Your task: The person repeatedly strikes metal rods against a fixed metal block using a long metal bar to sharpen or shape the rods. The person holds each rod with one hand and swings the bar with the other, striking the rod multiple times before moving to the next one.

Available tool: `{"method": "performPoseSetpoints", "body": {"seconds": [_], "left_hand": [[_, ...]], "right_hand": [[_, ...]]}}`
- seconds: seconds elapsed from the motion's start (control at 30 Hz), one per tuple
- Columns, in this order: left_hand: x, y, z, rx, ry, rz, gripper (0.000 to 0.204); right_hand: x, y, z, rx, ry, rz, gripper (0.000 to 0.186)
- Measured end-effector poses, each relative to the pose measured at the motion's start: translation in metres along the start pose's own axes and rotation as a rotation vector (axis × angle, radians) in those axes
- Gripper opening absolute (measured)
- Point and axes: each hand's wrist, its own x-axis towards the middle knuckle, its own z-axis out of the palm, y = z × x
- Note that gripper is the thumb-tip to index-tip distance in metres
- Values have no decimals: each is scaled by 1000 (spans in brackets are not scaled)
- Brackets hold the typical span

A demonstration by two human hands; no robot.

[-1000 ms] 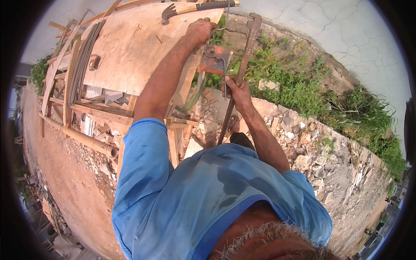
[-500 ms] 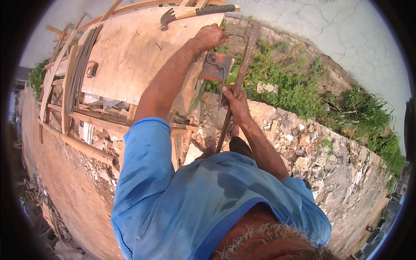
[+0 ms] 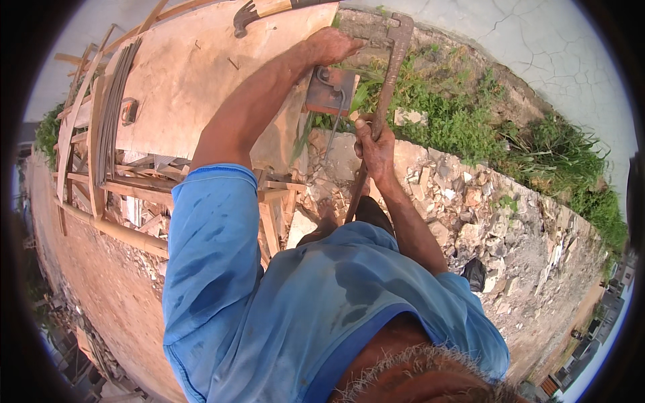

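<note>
My right hand [image 3: 377, 144] is wrapped round the shaft of a long rusty bending bar [image 3: 387, 94] with a hooked head at its far end. The bar's lower end runs down toward my legs. My left hand [image 3: 334, 46] reaches past the board's right edge, fingers drawn together near the bar's head; what they hold, if anything, is hidden. Just below it, a rusty metal plate [image 3: 317, 101] is fixed at the bench's edge. A thin metal rod [image 3: 334, 127], curved at its upper end, lies across the plate and sticks out toward me.
A plywood board [image 3: 175, 94] tops a rough timber bench, with two nails standing in it. On it are a claw hammer [image 3: 269, 9], a tape measure [image 3: 128, 111] and a bundle of thin rods [image 3: 117, 114]. Rubble [image 3: 463, 221], weeds [image 3: 450, 127] and a cracked wall [image 3: 537, 47] lie right.
My left hand has shifted right, its fingers reaching farther out toward the bar's head. My right hand, gripping the bar, has moved slightly right, away from the rod. The whole view has shifted a little.
</note>
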Motion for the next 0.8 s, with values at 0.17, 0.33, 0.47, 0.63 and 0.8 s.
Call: {"method": "performPoseSetpoints", "body": {"seconds": [0.17, 0.33, 0.47, 0.63, 0.8], "left_hand": [[-3, 3, 6, -19, 93, -20, 27], [8, -2, 19, 79, 10, -15, 24], [10, -3, 23, 149, 123, 79, 29], [2, 1, 15, 10, 89, -47, 27], [1, 2, 6, 6, 79, -33, 29]], "right_hand": [[26, -50, -57, -22, 228, -302, 61], [3, -87, -111, -318, 68, -201, 55], [-50, -62, -111, -645, -15, 51, 45], [-77, -47, -110, -784, -102, 146, 45], [-77, -42, -107, -783, -90, 131, 51]]}}
